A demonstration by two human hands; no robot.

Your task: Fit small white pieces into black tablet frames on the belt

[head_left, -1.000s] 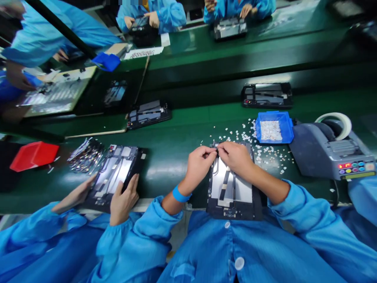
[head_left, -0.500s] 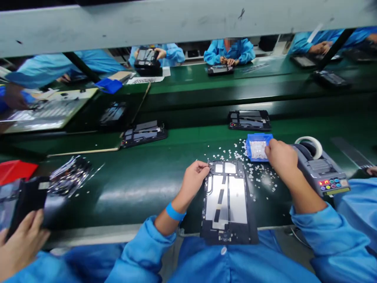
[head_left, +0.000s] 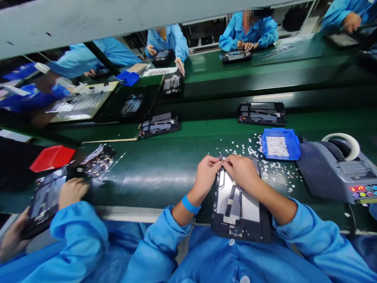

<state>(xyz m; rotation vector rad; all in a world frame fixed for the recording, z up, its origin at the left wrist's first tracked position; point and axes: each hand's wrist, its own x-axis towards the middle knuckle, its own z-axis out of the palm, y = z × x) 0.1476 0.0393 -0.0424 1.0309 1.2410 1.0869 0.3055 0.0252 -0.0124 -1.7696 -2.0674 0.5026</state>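
An opened tablet-like device (head_left: 250, 206) lies at the near edge of a green workbench (head_left: 141, 182), directly in front of a person in a blue coat (head_left: 212, 255), its silver panels and dark strips facing up and its near end reaching over the bench's edge. At the device's far end the person's left hand (head_left: 206, 173) and right hand (head_left: 242, 169) meet, thumb and forefinger of each pinched closed, tips together; whether they grip a small piece there cannot be told. A blue wristband (head_left: 191, 204) circles the left wrist.

White scraps (head_left: 275, 169) lie scattered to the far side and right of the device, around a blue tray (head_left: 295, 147) filled with more of them. Just right of the tray sits a gray tape dispenser (head_left: 322, 173), its display lit red, with a pale tape roll (head_left: 353, 147) on top. Farther across the bench lie a similar device at right (head_left: 261, 114) and another at left (head_left: 160, 125).

At near left, a co-worker's hands (head_left: 72, 192) hold a device of the same kind, near a heap of shiny strips (head_left: 98, 160) and a red bin (head_left: 52, 158). On the far side, blue-sleeved workers (head_left: 249, 31) handle similar devices
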